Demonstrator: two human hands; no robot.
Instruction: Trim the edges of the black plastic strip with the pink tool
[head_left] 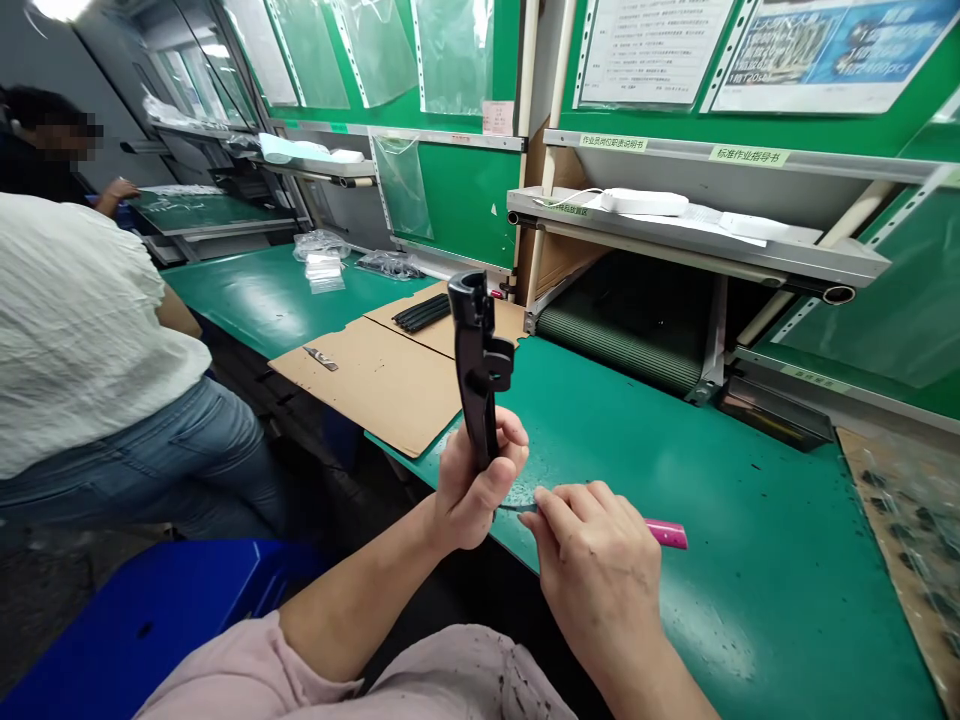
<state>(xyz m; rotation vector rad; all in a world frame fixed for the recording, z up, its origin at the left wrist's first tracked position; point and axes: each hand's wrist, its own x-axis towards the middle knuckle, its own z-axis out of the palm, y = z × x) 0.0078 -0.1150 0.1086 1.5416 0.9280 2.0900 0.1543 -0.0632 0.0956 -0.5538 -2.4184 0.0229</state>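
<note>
My left hand (pixel 474 485) is closed around a long black plastic part (pixel 474 365), held upright. Its top end is a hollow, cut-open ring, and a small tab with a hole sticks out on its right side. My right hand (pixel 600 560) grips a craft knife with a pink handle (pixel 667 533), whose end shows beyond the knuckles. The thin blade points left from my fingertips to the lower end of the black part, near the heel of my left hand. Whether blade and part touch, I cannot tell.
Flattened cardboard (pixel 375 375) carries a loose blade (pixel 321 358) and several black strips (pixel 422 312). Behind the green table (pixel 720 500) is a conveyor belt (pixel 630 335), with a shelf (pixel 697 245) above. A blue bin (pixel 150 620) and a person (pixel 97 340) are at left.
</note>
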